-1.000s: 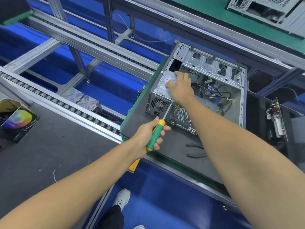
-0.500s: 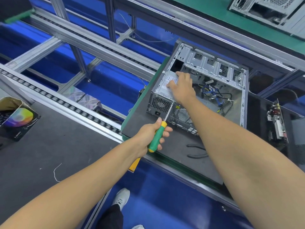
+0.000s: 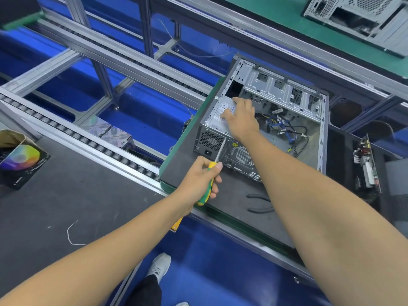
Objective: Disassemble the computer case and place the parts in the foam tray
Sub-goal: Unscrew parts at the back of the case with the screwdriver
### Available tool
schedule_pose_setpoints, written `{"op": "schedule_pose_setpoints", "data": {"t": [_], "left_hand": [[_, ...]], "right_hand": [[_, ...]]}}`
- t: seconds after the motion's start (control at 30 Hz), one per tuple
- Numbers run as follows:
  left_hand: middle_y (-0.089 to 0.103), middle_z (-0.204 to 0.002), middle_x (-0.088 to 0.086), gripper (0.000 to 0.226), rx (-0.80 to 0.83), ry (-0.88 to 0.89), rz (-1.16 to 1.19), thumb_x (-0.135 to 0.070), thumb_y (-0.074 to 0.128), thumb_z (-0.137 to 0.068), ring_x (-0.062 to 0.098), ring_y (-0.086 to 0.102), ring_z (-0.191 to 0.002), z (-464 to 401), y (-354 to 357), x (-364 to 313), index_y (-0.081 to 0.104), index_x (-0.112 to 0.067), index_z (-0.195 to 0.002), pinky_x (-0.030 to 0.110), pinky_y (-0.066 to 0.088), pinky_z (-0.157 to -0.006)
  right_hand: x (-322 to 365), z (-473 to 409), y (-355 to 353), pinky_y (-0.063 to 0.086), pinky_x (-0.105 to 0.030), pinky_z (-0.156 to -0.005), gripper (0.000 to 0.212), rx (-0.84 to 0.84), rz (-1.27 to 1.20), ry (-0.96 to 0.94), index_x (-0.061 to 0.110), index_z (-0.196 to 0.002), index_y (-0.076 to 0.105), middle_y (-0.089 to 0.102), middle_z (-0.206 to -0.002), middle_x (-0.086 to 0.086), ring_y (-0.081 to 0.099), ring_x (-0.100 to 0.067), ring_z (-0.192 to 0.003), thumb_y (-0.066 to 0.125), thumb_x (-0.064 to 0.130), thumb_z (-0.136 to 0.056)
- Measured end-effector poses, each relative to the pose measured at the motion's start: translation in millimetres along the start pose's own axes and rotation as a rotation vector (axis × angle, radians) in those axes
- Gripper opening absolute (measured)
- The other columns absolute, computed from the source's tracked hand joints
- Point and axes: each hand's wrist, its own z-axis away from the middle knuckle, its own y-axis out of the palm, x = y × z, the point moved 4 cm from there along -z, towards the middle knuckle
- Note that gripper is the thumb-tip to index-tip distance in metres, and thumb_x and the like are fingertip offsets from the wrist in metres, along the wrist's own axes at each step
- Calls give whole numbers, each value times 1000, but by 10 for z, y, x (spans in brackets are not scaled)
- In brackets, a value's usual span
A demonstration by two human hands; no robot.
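Observation:
An open grey computer case (image 3: 284,89) lies on its side on a dark mat (image 3: 234,208), its rear panel toward me. The silver power supply (image 3: 217,119) sits in the case's near left corner. My right hand (image 3: 241,120) rests on top of the power supply, fingers spread over its label. My left hand (image 3: 204,177) grips a screwdriver (image 3: 207,186) with a green and yellow handle. Its metal shaft runs up to the case's rear panel beside the power supply's fan grille. Loose blue and black cables (image 3: 284,127) lie inside the case.
Black pliers (image 3: 260,203) lie on the mat near the front edge. A circuit board (image 3: 366,164) stands at the right. A roller conveyor rail (image 3: 84,140) crosses the left side. A colourful box (image 3: 21,160) sits far left. Another case (image 3: 357,14) stands top right.
My left hand and the screwdriver have shifted slightly, the shaft staying at the rear panel. The right hand stays on the power supply.

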Motion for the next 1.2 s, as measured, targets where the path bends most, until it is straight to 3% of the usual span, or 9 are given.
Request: {"op": "schedule_pose_setpoints", "data": {"t": [0.1, 0.3, 0.4, 0.5, 0.7, 0.8, 0.93, 1.03, 1.2], "left_hand": [[65, -80, 0, 28, -4, 10, -36, -38, 62, -102, 14, 55, -57, 14, -63, 131, 49, -13, -103, 28, 50, -51], [61, -79, 2, 27, -199, 132, -224, -38, 64, -100, 13, 56, -58, -136, -320, 352, 46, -19, -102, 27, 50, -52], [60, -81, -4, 28, -240, 220, -585, -41, 69, -96, 18, 61, -67, -236, -459, 419, 44, -28, -95, 37, 50, -56], [52, -89, -11, 31, -283, 380, -1063, -37, 73, -90, 13, 56, -82, -366, -510, 353, 42, -32, -91, 32, 43, -59], [46, -121, -4, 27, -72, 528, -1433, -37, 76, -90, 18, 47, -112, -770, -446, 247, 58, -27, -108, 34, 49, -63], [46, -123, 0, 51, -36, 489, -1463, -54, 76, -83, 22, 45, -114, -892, -409, 273, 56, -25, -119, 33, 43, -70], [53, -113, 0, 67, -189, 518, -1521, -79, 59, -80, 22, 49, -103, -912, -432, 246, 58, -23, -117, 36, 45, -87], [58, -101, 0, 52, -367, 529, -1452, -72, 53, -91, 23, 52, -97, -888, -498, 177, 63, -23, -105, 38, 42, -85], [61, -111, 7, 39, -460, 263, -1369, -56, 61, -93, 30, 50, -109, -979, -585, 85, 67, -21, -108, 43, 47, -89]], "right_hand": [[-11, -5, -3, 36, -49, -105, 62, 0, -8, -2, 19, -153, 34, 33, -151, -3, 33, -23, -138, 46, 42, -97], [3, 6, -13, 36, -48, -106, 61, -8, -7, -3, 19, -153, 34, 34, -151, -2, 33, -23, -138, 47, 41, -98], [6, 11, -12, 36, -48, -106, 61, -7, -11, -5, 19, -153, 34, 34, -151, -3, 33, -23, -138, 47, 41, -98], [6, 7, -12, 37, -48, -106, 60, -13, -1, -8, 19, -153, 35, 34, -151, -3, 34, -23, -138, 45, 42, -98], [-3, -5, -2, 36, -47, -104, 60, -15, -5, -3, 20, -152, 36, 34, -151, -3, 34, -23, -137, 46, 42, -98], [-9, -14, 6, 37, -47, -103, 60, -20, -4, -2, 20, -152, 36, 35, -150, -2, 35, -23, -137, 47, 43, -97], [-27, -34, 20, 36, -45, -102, 62, -20, -16, 0, 21, -152, 36, 35, -149, -1, 35, -22, -136, 50, 44, -96], [-33, -43, 30, 34, -43, -101, 63, -18, -20, 6, 22, -152, 36, 35, -150, 0, 34, -22, -136, 53, 44, -95], [-35, -51, 32, 35, -43, -98, 64, -26, -12, 1, 21, -152, 36, 35, -149, -1, 35, -22, -136, 53, 45, -95]]}}
